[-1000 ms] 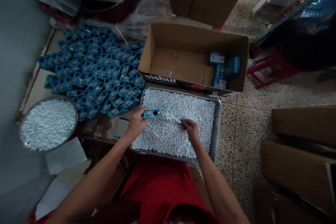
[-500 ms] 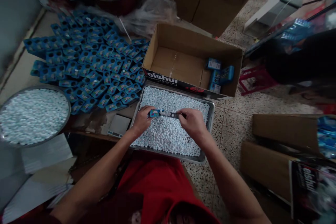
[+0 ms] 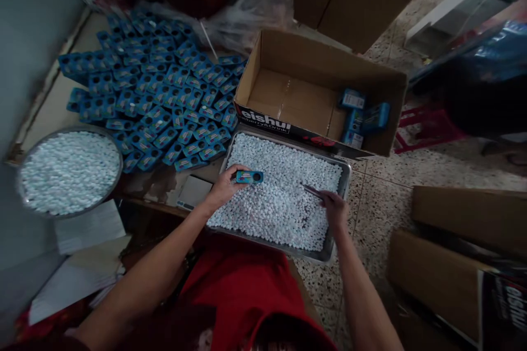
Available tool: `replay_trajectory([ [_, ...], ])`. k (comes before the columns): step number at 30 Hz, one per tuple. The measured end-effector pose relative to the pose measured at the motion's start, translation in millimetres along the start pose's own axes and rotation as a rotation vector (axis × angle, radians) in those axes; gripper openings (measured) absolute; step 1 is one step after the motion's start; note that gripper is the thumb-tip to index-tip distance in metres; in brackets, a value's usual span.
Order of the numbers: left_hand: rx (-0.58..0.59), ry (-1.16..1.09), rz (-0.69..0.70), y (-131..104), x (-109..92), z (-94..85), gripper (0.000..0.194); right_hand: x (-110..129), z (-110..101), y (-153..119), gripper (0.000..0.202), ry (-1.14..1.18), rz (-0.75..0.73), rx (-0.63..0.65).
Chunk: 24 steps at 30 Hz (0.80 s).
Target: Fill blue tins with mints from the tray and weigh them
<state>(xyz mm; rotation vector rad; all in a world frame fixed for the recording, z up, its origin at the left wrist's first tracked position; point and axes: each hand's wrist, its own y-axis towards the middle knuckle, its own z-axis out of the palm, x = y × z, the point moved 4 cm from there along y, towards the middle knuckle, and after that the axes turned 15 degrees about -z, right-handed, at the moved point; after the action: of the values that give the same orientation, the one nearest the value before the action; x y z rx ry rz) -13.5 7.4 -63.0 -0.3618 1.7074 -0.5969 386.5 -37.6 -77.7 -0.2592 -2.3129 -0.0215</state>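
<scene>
My left hand [image 3: 226, 186] is closed on one end of a small blue box [image 3: 249, 176], held flat above the metal tray [image 3: 348, 178] of white pellets [image 3: 263, 208]. A dark round hole shows at the box's right end. My right hand [image 3: 335, 209], over the tray's right side, is closed around a dark, narrow scoop [image 3: 312, 191]. The scoop's tip is at the pellets, apart from the box. Whether pellets lie on it, I cannot tell.
Many blue boxes [image 3: 164, 93] cover the table at left. A round pan [image 3: 119, 173] of pellets stands at far left, a small scale [image 3: 194, 192] beside the tray. Behind is an open carton [image 3: 263, 88] with several blue packs. More cartons [image 3: 432, 263] stand at right.
My right hand and the scoop have moved right and down, away from the blue box. My left hand still holds the box over the tray. The view has shifted slightly.
</scene>
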Motion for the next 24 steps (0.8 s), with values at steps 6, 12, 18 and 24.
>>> replay_trajectory([
  [6, -0.25, 0.264, -0.028, -23, -11, -25.8, 0.038, 41, 121, 21, 0.047, 0.492, 0.138, 0.117],
  [12, -0.287, 0.321, -0.042, -21, -15, -30.6, 0.039, 88, 77, 25, 0.038, 0.642, 0.134, 0.266],
  [18, -0.172, 0.273, 0.045, -6, -22, -9.5, 0.034, 170, 29, 46, 0.025, 0.251, -0.11, 0.391],
  [24, -0.13, 0.262, 0.045, 5, -25, 2.8, 0.034, 244, 14, 50, 0.028, -0.21, -0.413, 0.444],
])
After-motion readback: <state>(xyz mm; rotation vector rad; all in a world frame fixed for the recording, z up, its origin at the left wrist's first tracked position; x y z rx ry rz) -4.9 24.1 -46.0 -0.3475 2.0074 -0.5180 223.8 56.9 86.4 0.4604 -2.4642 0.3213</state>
